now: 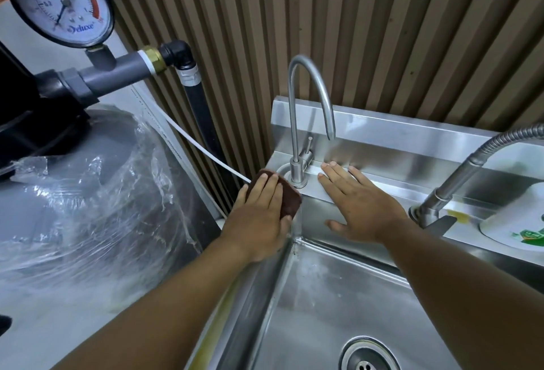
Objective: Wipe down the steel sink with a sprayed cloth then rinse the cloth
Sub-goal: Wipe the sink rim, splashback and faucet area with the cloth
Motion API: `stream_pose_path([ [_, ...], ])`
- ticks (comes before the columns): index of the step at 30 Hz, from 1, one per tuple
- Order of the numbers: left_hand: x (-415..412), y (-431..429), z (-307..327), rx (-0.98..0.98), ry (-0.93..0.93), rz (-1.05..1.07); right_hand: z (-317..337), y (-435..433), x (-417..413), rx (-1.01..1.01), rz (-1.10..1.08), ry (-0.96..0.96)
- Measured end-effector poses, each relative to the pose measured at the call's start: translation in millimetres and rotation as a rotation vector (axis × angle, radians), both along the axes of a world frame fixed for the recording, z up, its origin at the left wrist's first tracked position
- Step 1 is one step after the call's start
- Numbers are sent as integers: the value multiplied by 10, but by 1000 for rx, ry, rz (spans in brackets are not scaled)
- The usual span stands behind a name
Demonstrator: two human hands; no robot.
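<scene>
A steel sink (318, 305) fills the lower right, with its drain (368, 361) at the bottom edge. My left hand (262, 213) presses flat on a dark brown cloth (290, 197) at the sink's back left corner, beside the base of a thin gooseneck tap (297, 122). My right hand (359, 202) lies flat with straight fingers on the sink's back ledge, just right of that tap and holding nothing.
A second tap with a flexible metal hose (459, 175) stands at the right, beside a white bottle (518, 219). A plastic-wrapped grey tank (88, 193), grey pipes and a pressure gauge (60, 2) crowd the left. A ribbed brown wall (382, 31) runs behind.
</scene>
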State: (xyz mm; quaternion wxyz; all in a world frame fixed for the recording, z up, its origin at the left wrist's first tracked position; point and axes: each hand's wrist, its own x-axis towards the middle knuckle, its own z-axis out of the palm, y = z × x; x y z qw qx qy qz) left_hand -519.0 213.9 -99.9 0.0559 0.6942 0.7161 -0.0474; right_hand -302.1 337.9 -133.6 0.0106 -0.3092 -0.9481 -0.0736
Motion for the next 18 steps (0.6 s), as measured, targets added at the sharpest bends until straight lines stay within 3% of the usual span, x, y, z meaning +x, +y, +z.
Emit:
stream_pose_path([
  [5, 25, 420, -2, -38, -11, 23, -8, 11, 7, 30, 6, -9],
  [13, 121, -554, -107, 48, 52, 72, -38, 14, -16, 48, 4, 19],
  [18, 160, -284, -24, 20, 18, 115, -49, 15, -10, 55, 9, 32],
])
